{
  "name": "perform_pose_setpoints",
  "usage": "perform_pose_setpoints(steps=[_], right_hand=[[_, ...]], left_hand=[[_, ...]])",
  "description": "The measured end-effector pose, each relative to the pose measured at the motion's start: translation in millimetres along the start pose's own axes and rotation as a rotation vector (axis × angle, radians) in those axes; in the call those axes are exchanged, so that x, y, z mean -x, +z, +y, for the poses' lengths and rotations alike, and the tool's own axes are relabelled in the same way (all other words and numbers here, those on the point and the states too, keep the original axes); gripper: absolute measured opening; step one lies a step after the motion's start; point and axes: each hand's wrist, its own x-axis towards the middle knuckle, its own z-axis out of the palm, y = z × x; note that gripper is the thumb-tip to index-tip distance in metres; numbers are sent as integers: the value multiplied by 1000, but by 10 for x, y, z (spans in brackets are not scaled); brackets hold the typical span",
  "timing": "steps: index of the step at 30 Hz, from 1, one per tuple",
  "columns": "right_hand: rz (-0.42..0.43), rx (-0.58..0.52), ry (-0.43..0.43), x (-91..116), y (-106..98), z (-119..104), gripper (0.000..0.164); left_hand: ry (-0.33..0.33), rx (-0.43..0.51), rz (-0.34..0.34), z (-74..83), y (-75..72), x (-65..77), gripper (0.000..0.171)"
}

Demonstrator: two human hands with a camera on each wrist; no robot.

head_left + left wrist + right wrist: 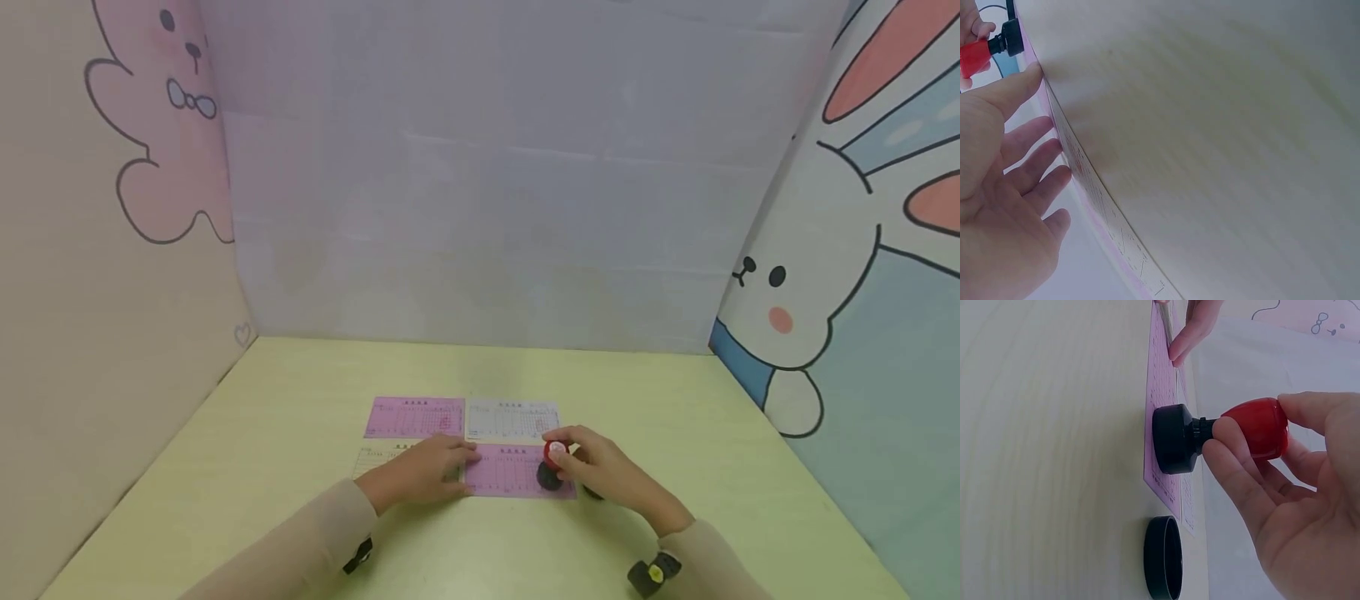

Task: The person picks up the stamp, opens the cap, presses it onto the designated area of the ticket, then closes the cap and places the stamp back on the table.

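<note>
My right hand grips the red handle of a self-inking style round stamp, thumb on its top and fingers round its side. The stamp's black base stands upright at the right end of the near pink printed slip. My left hand lies spread with fingertips at that slip's left edge, over a yellowish slip that it partly hides. In the left wrist view, the left fingers are loosely straight along the paper's edge.
Behind lie another pink slip and a white slip, both bearing reddish marks at their right. A round black cap sits on the table beside the near slip, mostly hidden by my right hand in the head view. Panels enclose the pale table.
</note>
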Motion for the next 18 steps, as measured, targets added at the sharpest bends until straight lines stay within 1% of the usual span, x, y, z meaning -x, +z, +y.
perform_pose_setpoints(steps=[2, 5, 10, 18], right_hand=[[-3, -7, -4, -7, 5, 15, 42], [-1, 19, -13, -16, 0, 10, 42], [17, 69, -18, -7, -39, -21, 43], [87, 37, 4, 17, -163, -49, 38]], left_hand=[[-3, -7, -8, -12, 6, -6, 54], [-5, -8, -5, -20, 7, -7, 54], [-2, 24, 5, -26, -1, 1, 54], [3, 32, 10, -38, -8, 4, 53]])
